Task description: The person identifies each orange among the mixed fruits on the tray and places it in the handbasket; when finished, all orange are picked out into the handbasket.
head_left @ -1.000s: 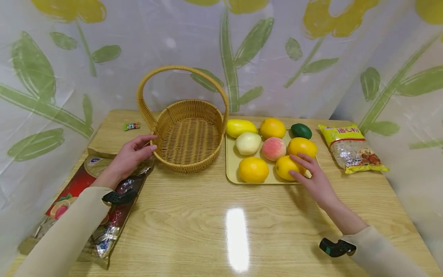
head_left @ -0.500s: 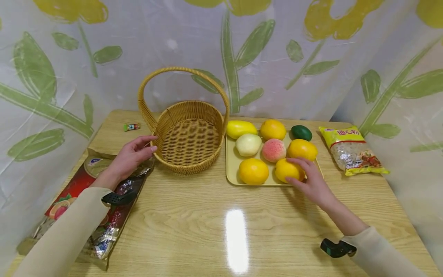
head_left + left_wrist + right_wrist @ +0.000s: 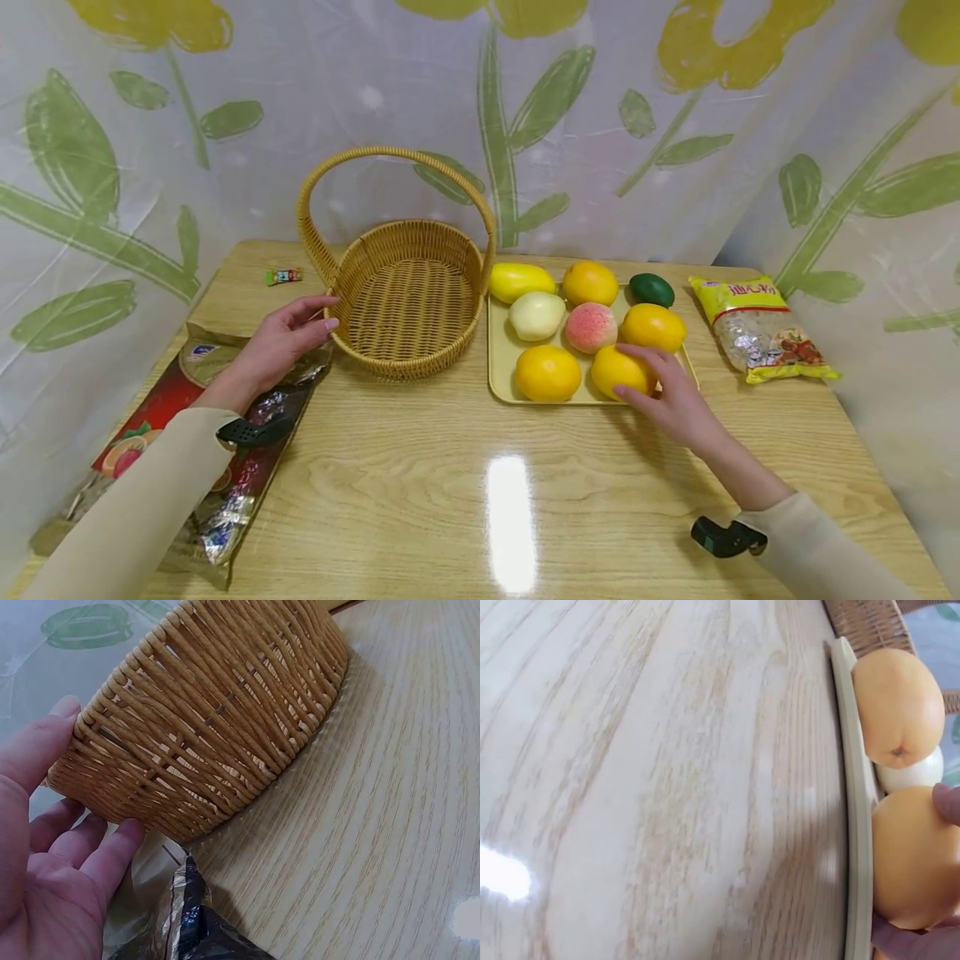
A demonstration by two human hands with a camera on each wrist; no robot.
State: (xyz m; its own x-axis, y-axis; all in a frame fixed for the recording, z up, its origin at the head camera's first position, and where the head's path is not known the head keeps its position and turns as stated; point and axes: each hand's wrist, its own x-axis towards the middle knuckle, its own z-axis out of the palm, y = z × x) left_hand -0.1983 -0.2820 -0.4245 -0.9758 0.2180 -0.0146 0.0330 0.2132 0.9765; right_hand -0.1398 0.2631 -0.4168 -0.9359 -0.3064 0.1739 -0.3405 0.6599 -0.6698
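Floral-print cloth backdrop (image 3: 375,92) behind, wood-grain table (image 3: 390,500) under everything. Handled wicker basket (image 3: 405,368) at 11 o'clock; red-and-brown foil bag (image 3: 168,383) at 9; pale yellow tray (image 3: 502,358) at 1; yellow-topped food bag (image 3: 765,329) at 2. Left hand (image 3: 288,337): fingers relaxed, set against basket's outer wall at its 9 o'clock; no pinch visible. Right hand (image 3: 678,408): thumb and fingers pinching an orange (image 3: 618,371) at tray's 5 o'clock. Rest of tray load: mango (image 3: 522,282), three more oranges (image 3: 547,373), peach (image 3: 592,327), pale pear (image 3: 537,315), dark green fruit (image 3: 651,290). Smallest: printed sachet (image 3: 285,276) at 10. Progress, my read: very early. All eight fruits on tray, none in basket. Grip on the orange looks made, lift not yet; other seven untouched.
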